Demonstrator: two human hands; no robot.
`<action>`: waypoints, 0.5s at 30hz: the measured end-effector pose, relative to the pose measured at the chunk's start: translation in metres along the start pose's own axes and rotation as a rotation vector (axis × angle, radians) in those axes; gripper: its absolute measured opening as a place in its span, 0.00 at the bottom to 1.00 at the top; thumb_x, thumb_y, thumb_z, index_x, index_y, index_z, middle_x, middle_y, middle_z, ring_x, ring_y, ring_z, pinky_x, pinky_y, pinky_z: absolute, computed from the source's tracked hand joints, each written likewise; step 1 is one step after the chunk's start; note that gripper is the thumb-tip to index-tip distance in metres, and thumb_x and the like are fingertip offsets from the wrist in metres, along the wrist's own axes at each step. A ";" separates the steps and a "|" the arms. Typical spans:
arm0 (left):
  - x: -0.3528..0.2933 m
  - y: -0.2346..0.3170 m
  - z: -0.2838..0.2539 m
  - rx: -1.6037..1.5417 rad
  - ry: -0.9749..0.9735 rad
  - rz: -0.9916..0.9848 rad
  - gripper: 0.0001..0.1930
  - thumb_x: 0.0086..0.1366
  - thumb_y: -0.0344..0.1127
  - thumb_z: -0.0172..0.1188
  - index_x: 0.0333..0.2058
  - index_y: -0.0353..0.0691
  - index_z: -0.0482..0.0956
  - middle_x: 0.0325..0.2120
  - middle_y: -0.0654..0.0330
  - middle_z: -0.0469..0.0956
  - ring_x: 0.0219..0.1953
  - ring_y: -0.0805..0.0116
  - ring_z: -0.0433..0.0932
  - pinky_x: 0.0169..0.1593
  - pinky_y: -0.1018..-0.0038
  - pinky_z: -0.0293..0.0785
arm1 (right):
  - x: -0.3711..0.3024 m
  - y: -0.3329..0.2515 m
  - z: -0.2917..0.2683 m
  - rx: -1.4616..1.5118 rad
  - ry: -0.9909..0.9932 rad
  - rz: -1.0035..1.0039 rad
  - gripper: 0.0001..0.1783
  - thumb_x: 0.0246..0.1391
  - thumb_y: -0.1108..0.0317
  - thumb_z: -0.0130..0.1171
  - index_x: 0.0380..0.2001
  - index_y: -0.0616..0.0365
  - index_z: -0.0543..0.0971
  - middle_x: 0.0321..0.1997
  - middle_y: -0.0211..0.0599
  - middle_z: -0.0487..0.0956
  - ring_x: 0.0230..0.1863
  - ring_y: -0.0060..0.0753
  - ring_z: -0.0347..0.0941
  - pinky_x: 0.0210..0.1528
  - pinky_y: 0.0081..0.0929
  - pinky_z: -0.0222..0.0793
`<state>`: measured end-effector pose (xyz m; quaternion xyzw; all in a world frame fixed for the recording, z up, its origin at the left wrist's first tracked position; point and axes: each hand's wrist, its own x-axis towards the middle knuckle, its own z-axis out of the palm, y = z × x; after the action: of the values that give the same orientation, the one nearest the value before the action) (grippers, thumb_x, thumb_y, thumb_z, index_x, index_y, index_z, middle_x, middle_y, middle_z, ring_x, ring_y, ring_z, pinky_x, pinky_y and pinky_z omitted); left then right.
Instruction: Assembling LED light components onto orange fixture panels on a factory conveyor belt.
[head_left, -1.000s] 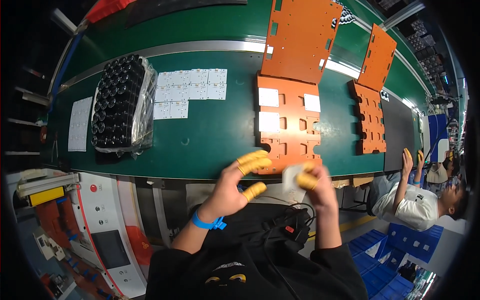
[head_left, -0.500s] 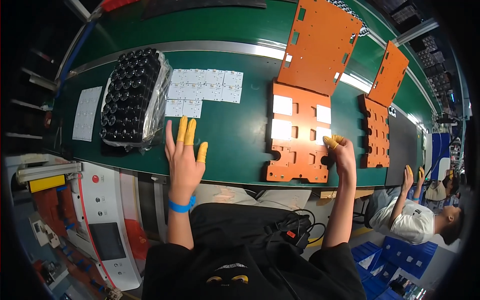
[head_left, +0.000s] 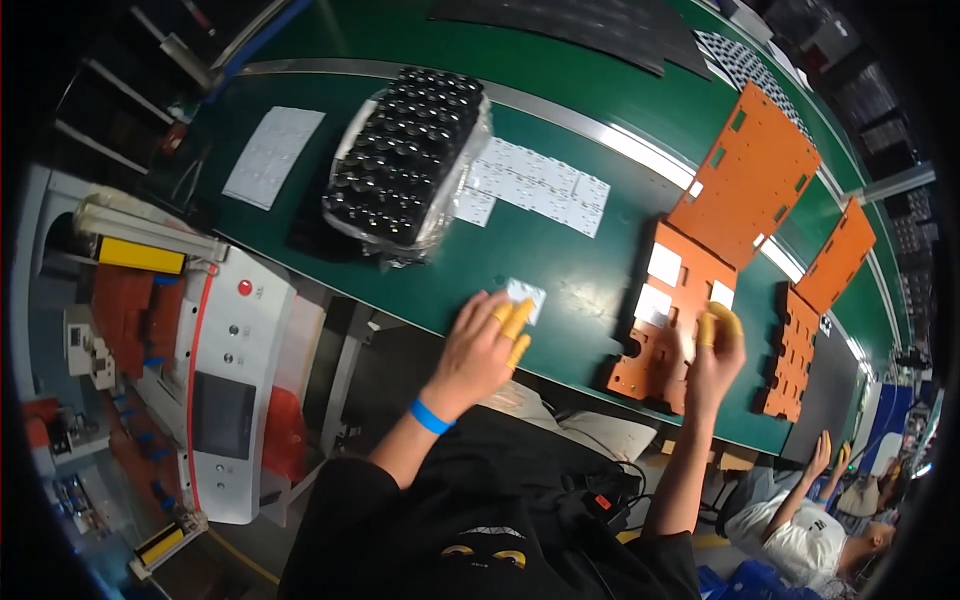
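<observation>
My left hand [head_left: 480,350], yellow cots on some fingers, is closed on a small white circuit board [head_left: 527,296] near the table's front edge. My right hand [head_left: 718,365] is over the right column of an orange fixture [head_left: 650,375], its cot-covered fingers bent together. Whatever lies at those fingertips is hidden. Two white squares [head_left: 664,264] fill the fixture's left column, and another white square [head_left: 721,293] shows just beyond my right fingers. The fixture's orange lid [head_left: 745,180] stands raised behind it. White circuit boards [head_left: 540,185] lie in rows on the green table.
A black tray of round, shiny cups [head_left: 405,155] in clear plastic stands left of the boards, beside a white sheet [head_left: 272,158]. A second orange fixture [head_left: 790,350] is at right, near another person [head_left: 800,535]. A grey machine [head_left: 235,400] stands at front left.
My left hand has moved right and toward me, bringing one board out of the nearest row. My right hand stays at the fixture. The whole view has shifted and tilted.
</observation>
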<state>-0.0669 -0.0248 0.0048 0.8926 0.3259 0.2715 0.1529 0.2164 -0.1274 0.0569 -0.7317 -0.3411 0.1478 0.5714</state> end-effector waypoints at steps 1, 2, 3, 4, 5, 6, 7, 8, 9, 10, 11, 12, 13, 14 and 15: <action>-0.008 0.003 -0.002 -0.025 0.009 -0.005 0.20 0.58 0.36 0.63 0.49 0.33 0.76 0.46 0.49 0.73 0.53 0.51 0.70 0.60 0.55 0.64 | -0.003 -0.017 0.023 0.015 -0.147 -0.003 0.12 0.59 0.75 0.58 0.46 0.65 0.76 0.42 0.32 0.79 0.41 0.22 0.74 0.46 0.21 0.69; -0.013 0.006 -0.002 -0.017 0.021 -0.009 0.20 0.58 0.36 0.63 0.49 0.33 0.76 0.46 0.49 0.73 0.53 0.51 0.70 0.60 0.55 0.64 | -0.005 -0.026 0.046 -0.058 -0.222 -0.105 0.12 0.59 0.76 0.58 0.46 0.65 0.76 0.42 0.33 0.79 0.40 0.25 0.75 0.47 0.22 0.69; -0.017 0.009 0.000 -0.015 0.001 0.025 0.20 0.58 0.37 0.64 0.48 0.34 0.77 0.45 0.50 0.74 0.52 0.51 0.71 0.59 0.55 0.65 | -0.006 -0.032 0.070 -0.124 -0.295 -0.202 0.11 0.58 0.78 0.58 0.45 0.64 0.77 0.41 0.33 0.79 0.39 0.27 0.75 0.48 0.23 0.69; -0.021 0.011 -0.002 -0.013 -0.012 0.055 0.20 0.58 0.38 0.64 0.47 0.34 0.78 0.44 0.51 0.74 0.51 0.52 0.71 0.58 0.56 0.66 | -0.007 -0.051 0.094 -0.113 -0.388 -0.286 0.13 0.57 0.78 0.59 0.46 0.64 0.77 0.41 0.35 0.78 0.39 0.28 0.76 0.48 0.24 0.70; -0.027 0.013 -0.004 0.000 -0.003 0.047 0.20 0.58 0.38 0.64 0.47 0.34 0.78 0.44 0.51 0.74 0.51 0.52 0.71 0.58 0.56 0.66 | -0.009 -0.073 0.115 -0.104 -0.479 -0.369 0.14 0.56 0.78 0.59 0.46 0.63 0.77 0.40 0.37 0.78 0.39 0.30 0.76 0.47 0.25 0.70; -0.031 0.016 -0.004 -0.010 -0.027 0.044 0.20 0.58 0.39 0.63 0.47 0.34 0.78 0.43 0.51 0.75 0.51 0.53 0.71 0.59 0.57 0.65 | -0.010 -0.091 0.134 -0.082 -0.531 -0.456 0.14 0.54 0.78 0.60 0.46 0.63 0.77 0.40 0.40 0.77 0.38 0.32 0.76 0.45 0.26 0.71; -0.034 0.017 -0.002 -0.020 -0.056 0.040 0.21 0.58 0.40 0.62 0.47 0.33 0.78 0.42 0.52 0.75 0.51 0.54 0.71 0.61 0.58 0.63 | -0.011 -0.103 0.154 -0.059 -0.582 -0.539 0.15 0.53 0.78 0.61 0.46 0.64 0.77 0.40 0.43 0.76 0.37 0.34 0.77 0.44 0.27 0.72; -0.034 0.019 -0.004 -0.034 -0.026 0.057 0.18 0.55 0.37 0.63 0.44 0.34 0.80 0.39 0.54 0.76 0.48 0.56 0.73 0.59 0.60 0.67 | -0.014 -0.112 0.174 -0.028 -0.594 -0.565 0.16 0.52 0.78 0.61 0.46 0.64 0.77 0.41 0.44 0.76 0.36 0.36 0.77 0.42 0.28 0.72; -0.038 0.016 -0.004 -0.027 -0.022 0.054 0.18 0.55 0.37 0.63 0.44 0.34 0.80 0.39 0.54 0.76 0.48 0.56 0.73 0.59 0.60 0.67 | -0.018 -0.121 0.194 0.008 -0.612 -0.591 0.16 0.51 0.78 0.62 0.46 0.64 0.77 0.43 0.45 0.75 0.36 0.38 0.77 0.41 0.29 0.73; -0.047 0.008 -0.002 -0.043 0.016 0.124 0.17 0.54 0.35 0.62 0.42 0.35 0.81 0.38 0.55 0.76 0.46 0.57 0.74 0.57 0.61 0.69 | -0.021 -0.128 0.216 0.027 -0.639 -0.635 0.16 0.52 0.77 0.62 0.46 0.64 0.78 0.45 0.46 0.75 0.36 0.41 0.77 0.39 0.31 0.74; -0.050 0.005 -0.003 -0.067 0.054 0.208 0.15 0.52 0.32 0.62 0.40 0.35 0.82 0.36 0.56 0.76 0.44 0.58 0.74 0.55 0.62 0.71 | -0.022 -0.136 0.231 0.036 -0.655 -0.680 0.16 0.52 0.76 0.62 0.46 0.64 0.78 0.46 0.46 0.75 0.35 0.44 0.78 0.38 0.33 0.75; -0.050 0.005 -0.003 -0.091 0.082 0.203 0.15 0.50 0.28 0.61 0.39 0.35 0.82 0.35 0.56 0.76 0.43 0.58 0.75 0.52 0.63 0.74 | -0.021 -0.146 0.241 -0.040 -0.675 -0.733 0.15 0.53 0.74 0.61 0.45 0.65 0.78 0.46 0.47 0.75 0.36 0.46 0.78 0.36 0.36 0.75; -0.054 0.004 -0.006 -0.087 0.082 0.202 0.15 0.50 0.28 0.61 0.39 0.35 0.82 0.35 0.56 0.76 0.43 0.58 0.75 0.52 0.63 0.74 | -0.022 -0.155 0.251 -0.111 -0.698 -0.782 0.15 0.54 0.72 0.60 0.45 0.65 0.78 0.47 0.48 0.75 0.37 0.49 0.78 0.35 0.39 0.76; -0.055 0.004 -0.011 -0.116 0.095 0.198 0.15 0.49 0.27 0.60 0.38 0.35 0.82 0.35 0.57 0.76 0.43 0.59 0.75 0.52 0.63 0.74 | -0.022 -0.159 0.259 -0.162 -0.708 -0.772 0.13 0.56 0.71 0.58 0.44 0.67 0.77 0.45 0.50 0.74 0.36 0.53 0.77 0.33 0.43 0.75; -0.055 0.004 -0.016 -0.146 0.107 0.195 0.15 0.48 0.26 0.60 0.38 0.34 0.83 0.36 0.57 0.77 0.44 0.59 0.75 0.52 0.63 0.74 | -0.020 -0.160 0.267 -0.168 -0.699 -0.773 0.13 0.56 0.71 0.58 0.44 0.67 0.77 0.45 0.50 0.74 0.36 0.53 0.77 0.33 0.43 0.75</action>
<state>-0.1095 -0.0632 -0.0017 0.8908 0.2247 0.3551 0.1729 -0.0130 0.0739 0.1226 -0.5026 -0.7670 0.1335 0.3759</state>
